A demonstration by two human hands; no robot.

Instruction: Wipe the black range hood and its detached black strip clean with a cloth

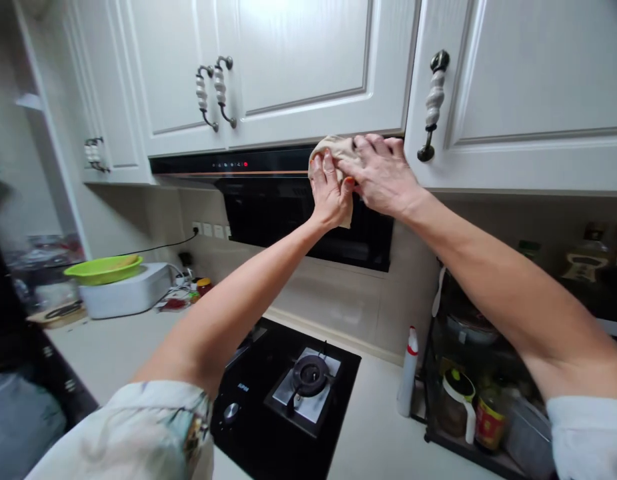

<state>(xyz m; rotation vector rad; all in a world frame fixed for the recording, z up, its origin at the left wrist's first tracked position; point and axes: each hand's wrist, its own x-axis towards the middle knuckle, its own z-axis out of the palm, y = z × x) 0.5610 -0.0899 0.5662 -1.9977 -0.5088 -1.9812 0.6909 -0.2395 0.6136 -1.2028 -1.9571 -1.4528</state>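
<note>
A beige cloth (329,144) is bunched against the right part of the black range hood (278,163), just under the white cabinets. My left hand (331,195) presses on it, fingers laid over the folds and thumb to the right; a corner hangs below the palm. Beside it, touching the same cloth, my right hand (383,175) has its fingers bent over the top, near the hood's right end. Part of the cloth is hidden behind both hands. Small lit icons, one red, show on the hood's panel left of my hands.
Below my arms is a black gas stove (261,400) with a burner (309,375). A white bottle with a red band (408,373) stands by a dark rack holding a glass jug (455,403) and jars. At left, a green basket (105,269) sits on a white appliance (125,293).
</note>
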